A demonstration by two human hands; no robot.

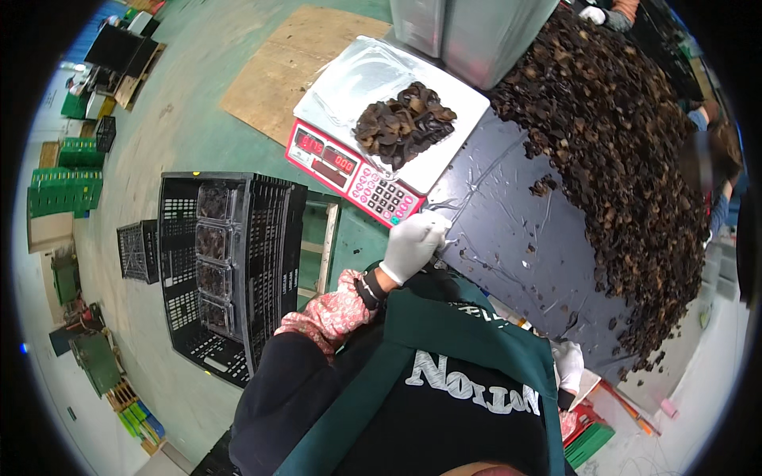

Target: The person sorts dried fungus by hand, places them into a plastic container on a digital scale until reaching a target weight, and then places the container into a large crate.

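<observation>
Clearly, care at the scale (381,202) is what this moment calls for. The portion of dark mushrooms (406,123) is carried on the scale's white pan, in what appears to be a clear tub, and it seems to be the thing being weighed. The left hand (417,244), in a white glove, is held just beside the scale's near corner; its grip is narrow, with the fingers gathered in, and nothing can be clearly made out inside it. The right hand (568,363) is held lower, near the edge of the counter (508,230), and whether its grip is wide or narrow cannot be told. For a true reading, the pan should be left untouched and the figures allowed to settle. The tall grey bin (484,40) at the pan's far side should be kept from leaning on it; whether they touch cannot be told. Any correction is best made with single pieces, taken from the big heap (627,151) or returned to it. Overhanging pieces should be tucked in before the tub is lifted, so that none are spilled.
</observation>
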